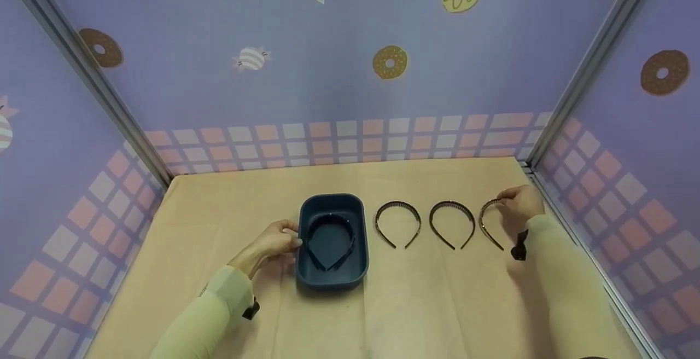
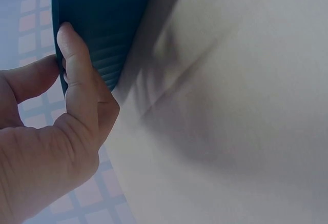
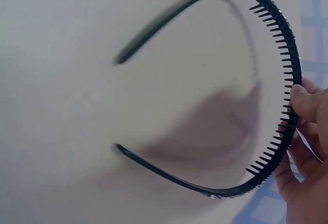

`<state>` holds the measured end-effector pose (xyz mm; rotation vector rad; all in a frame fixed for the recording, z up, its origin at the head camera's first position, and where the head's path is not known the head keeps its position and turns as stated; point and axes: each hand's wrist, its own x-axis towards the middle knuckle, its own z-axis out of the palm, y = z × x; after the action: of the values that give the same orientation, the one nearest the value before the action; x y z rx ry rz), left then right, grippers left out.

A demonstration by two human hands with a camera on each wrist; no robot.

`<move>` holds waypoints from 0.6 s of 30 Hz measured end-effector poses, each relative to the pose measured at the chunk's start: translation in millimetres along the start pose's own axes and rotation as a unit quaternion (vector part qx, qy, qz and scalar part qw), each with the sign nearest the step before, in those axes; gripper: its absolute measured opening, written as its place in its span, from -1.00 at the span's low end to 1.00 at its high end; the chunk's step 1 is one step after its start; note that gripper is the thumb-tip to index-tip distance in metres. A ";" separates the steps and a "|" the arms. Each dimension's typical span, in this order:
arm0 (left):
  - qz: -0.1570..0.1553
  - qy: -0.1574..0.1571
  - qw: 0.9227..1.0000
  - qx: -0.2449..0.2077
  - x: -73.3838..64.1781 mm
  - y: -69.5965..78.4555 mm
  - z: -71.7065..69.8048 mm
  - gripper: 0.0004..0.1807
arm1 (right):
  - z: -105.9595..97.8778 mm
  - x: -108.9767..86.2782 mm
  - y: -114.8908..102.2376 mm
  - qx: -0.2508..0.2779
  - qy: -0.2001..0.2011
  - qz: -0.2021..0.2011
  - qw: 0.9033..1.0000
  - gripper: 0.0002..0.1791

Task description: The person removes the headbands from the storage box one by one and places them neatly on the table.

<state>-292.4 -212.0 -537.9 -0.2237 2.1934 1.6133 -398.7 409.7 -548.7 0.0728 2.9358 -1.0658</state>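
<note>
My left hand (image 1: 276, 241) pinches the left wall of a dark blue plastic bin (image 1: 331, 241), thumb at the rim and fingers along the outer side (image 2: 102, 44). Inside the bin lies dark headband material (image 1: 350, 237), its arch toward the back. At the far right, my right hand (image 1: 522, 201) pinches the top of the arch of a black toothed headband (image 3: 293, 55) with glittery trim on its outer edge. In the right wrist view its two ends point left, and its shadow falls on the cloth beneath. The hand covers part of this headband in the head view.
Two more toothed headbands, one nearer the bin (image 1: 377, 222) and one in the middle (image 1: 431, 221), lie in a row with open ends toward me. A beige cloth (image 1: 410, 304) covers the table. Patterned walls (image 1: 328, 85) and metal posts (image 1: 590, 63) enclose it.
</note>
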 end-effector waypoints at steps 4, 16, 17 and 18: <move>-0.007 -0.001 1.000 0.001 -0.8 0.2 -0.6 -0.56 | 6.8 -3.3 3.6 0.007 0.010 0.007 1.000 -0.64; -0.007 -0.001 1.000 -0.007 0.8 -1.0 -0.6 -0.58 | 12.9 3.6 20.2 -0.015 0.012 0.019 1.000 -0.66; -0.006 -0.001 1.000 -0.006 0.6 -1.2 -0.7 -0.58 | 11.3 -2.3 12.4 -0.014 0.011 0.020 1.000 -0.65; -0.005 -0.001 1.000 -0.006 0.3 -1.1 -1.0 -0.58 | 10.4 -7.4 5.7 -0.014 0.014 0.021 1.000 -0.64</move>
<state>-292.4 -213.2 -538.7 -0.2380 2.1778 1.6219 -391.1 407.1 -560.1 0.1503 2.9582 -1.0252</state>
